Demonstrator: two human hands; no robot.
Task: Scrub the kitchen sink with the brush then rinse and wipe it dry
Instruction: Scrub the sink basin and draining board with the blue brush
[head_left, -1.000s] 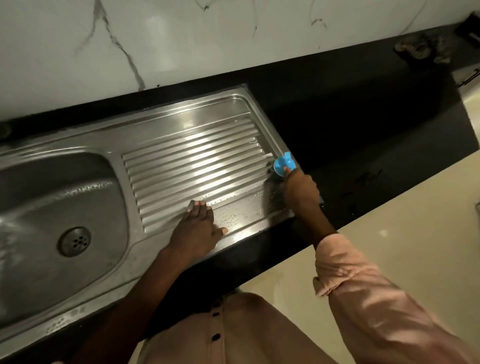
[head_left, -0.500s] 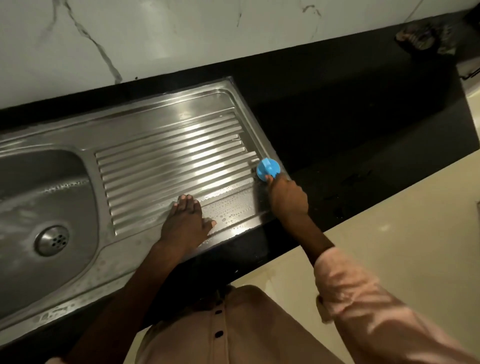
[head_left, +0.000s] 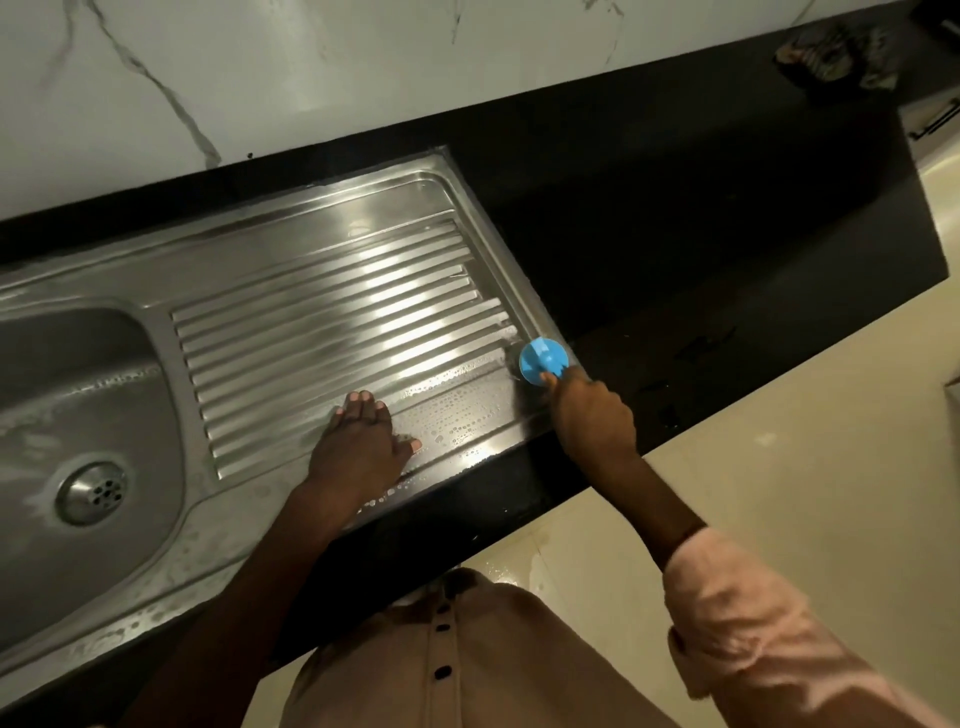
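Brush (head_left: 540, 359) gripped by right hand (head_left: 592, 415), seemingly on drainboard (head_left: 332, 312).

Dressed in a pale pink button-front garment (head_left: 467, 649) with 2 dark buttons (head_left: 442, 625) showing down the placket. Right sleeve (head_left: 748, 618) bunched above the wrist, forearm bare. Left forearm (head_left: 249, 582) bare too.

We find no text, label, brand, number or sign that can be read anywhere in this view.
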